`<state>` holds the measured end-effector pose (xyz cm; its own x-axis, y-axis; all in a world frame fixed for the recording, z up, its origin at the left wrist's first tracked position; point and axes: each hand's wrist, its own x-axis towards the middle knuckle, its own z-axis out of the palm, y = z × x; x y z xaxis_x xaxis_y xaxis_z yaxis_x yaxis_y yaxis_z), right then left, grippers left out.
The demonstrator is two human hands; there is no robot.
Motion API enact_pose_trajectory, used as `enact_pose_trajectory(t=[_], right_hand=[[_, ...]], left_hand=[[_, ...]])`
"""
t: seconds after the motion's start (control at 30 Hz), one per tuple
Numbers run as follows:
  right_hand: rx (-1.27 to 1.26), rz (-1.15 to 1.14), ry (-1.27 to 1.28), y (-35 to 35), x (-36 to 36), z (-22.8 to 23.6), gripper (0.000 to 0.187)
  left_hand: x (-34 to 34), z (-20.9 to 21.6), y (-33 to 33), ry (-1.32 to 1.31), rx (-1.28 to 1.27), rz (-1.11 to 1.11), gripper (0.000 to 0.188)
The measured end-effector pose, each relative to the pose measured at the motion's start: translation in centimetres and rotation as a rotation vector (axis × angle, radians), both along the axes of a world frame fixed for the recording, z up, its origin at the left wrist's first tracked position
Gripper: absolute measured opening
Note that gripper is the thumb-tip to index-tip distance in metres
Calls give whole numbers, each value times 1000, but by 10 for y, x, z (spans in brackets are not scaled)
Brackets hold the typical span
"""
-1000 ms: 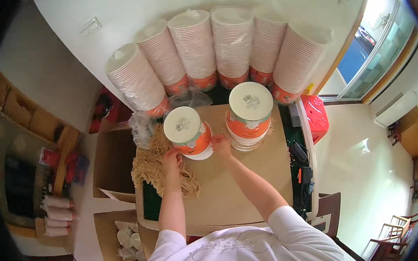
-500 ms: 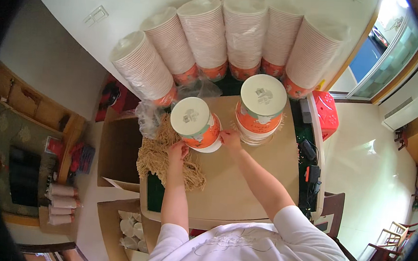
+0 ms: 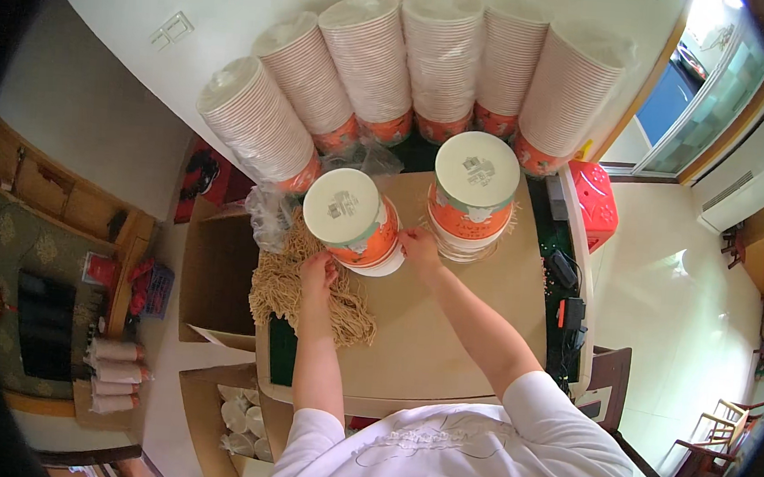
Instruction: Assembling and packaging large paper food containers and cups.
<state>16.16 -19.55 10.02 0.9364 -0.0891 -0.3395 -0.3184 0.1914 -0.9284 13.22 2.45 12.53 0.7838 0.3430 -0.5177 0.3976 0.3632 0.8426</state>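
A short stack of orange-printed paper tubs (image 3: 370,240) stands upside down on the brown board over the table, its white bases upward. My left hand (image 3: 317,275) is at the lower left of its rim, fingers curled in and pinching there. On the right side my right hand (image 3: 419,246) has its thumb and fingers closed at the rim. Beside my left hand lies a heap of tan twine strands (image 3: 292,290). A second upside-down stack of tubs (image 3: 470,218) stands just to the right, with tan strands poking out around its rim.
Several tall plastic-wrapped tub stacks (image 3: 452,66) line the wall behind. Crumpled clear plastic (image 3: 268,219) lies at the left. A red stool (image 3: 593,205) and black adapters with cables (image 3: 572,314) are at the right. Open cardboard boxes (image 3: 220,271) stand left of the table (image 3: 444,358).
The view has shifted a little. The near tub stack leans slightly further left, and my left hand has moved slightly left with it. My right hand stays at the rim.
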Motion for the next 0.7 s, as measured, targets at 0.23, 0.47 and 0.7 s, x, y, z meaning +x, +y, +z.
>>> enact_pose_trajectory(t=[0.23,0.47,0.7], right_hand=[[-52,89,-101,1,-4,37,12],[258,152,-374,-10,-29,120,14],[-283,513,-608,-91,-103,118,10]], left_hand=[[-8,22,14,-101,18,-22,8],[-37,55,0,-449,-454,-18,39],[-96,51,-16,-305,93,-295,19]])
